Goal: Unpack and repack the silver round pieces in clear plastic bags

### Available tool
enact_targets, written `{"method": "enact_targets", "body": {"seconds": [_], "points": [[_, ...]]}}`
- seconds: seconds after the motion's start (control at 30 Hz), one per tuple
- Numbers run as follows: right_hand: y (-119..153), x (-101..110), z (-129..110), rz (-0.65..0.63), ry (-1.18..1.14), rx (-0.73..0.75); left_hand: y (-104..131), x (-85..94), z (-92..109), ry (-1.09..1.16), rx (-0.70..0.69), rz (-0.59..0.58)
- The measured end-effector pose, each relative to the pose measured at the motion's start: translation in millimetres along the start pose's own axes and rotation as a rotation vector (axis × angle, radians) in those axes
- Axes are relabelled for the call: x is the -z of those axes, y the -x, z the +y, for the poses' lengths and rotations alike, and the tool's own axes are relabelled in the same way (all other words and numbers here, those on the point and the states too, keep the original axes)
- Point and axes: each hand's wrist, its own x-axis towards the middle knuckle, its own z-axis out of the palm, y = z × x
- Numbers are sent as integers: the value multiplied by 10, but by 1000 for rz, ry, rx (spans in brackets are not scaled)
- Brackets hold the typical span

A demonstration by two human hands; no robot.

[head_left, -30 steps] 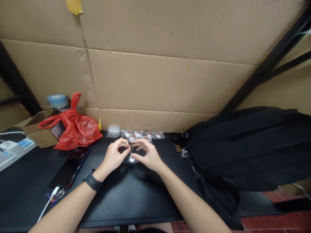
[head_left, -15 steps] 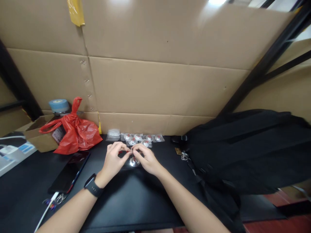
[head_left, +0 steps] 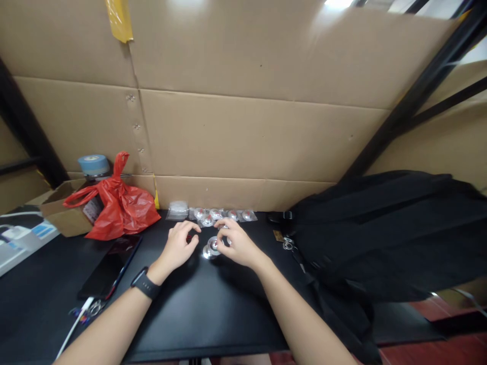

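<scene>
A white power strip [head_left: 17, 251] lies at the left end of the black table [head_left: 213, 319], with an open cardboard box [head_left: 63, 218] on its far side and a blue-lidded container [head_left: 94, 165] behind that. Just right of the box sits a knotted red plastic bag [head_left: 124, 213]. Nearer, a dark phone [head_left: 108, 271] lies flat, a white cable [head_left: 72, 329] running from its near end past some small metal rings [head_left: 96, 307]. To the right of the phone, the left hand [head_left: 178, 247], a dark watch [head_left: 145, 284] on its wrist, is held over the table, thumb and forefinger curved and apart at the tips; a small red item [head_left: 189, 238] shows between them. On the far side, by the cardboard wall [head_left: 236, 137], lie clear packets [head_left: 177, 209] and, to their right, bagged discs [head_left: 207, 219]. Near the middle, one silver disc [head_left: 207, 253] lies on the table, left of and partly behind a second, raised disc [head_left: 213, 245], which the right hand [head_left: 239, 244] pinches at the thumb tip. Farther right, a metal keyring [head_left: 288, 244] lies beside a large black backpack [head_left: 388, 238].
</scene>
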Motion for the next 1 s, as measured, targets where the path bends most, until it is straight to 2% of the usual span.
{"method": "enact_targets", "body": {"seconds": [0.13, 0.27, 0.37, 0.53, 0.67, 0.8, 0.9, 1.0], "points": [[32, 119, 46, -190, 56, -32, 64, -71, 6, -95, -142, -231], [50, 177, 56, -369, 158, -172, 88, -115, 92, -142, -256, -372], [52, 181, 71, -421, 157, -235, 66, -102, 112, -181, -279, -404], [57, 115, 152, -533, 138, -237, 36, -57, 54, -234, -243, -354], [63, 73, 197, -512, 167, -274, 39, -58, 37, -255, -193, -331], [60, 113, 179, -459, 141, -215, 36, -61, 37, -207, -105, -268], [40, 119, 137, -320, 57, -141, 16, -42, 50, -43, -10, -211], [12, 38, 89, -158, -149, -115, -5, -24, 69, 179, 48, -179]]}}
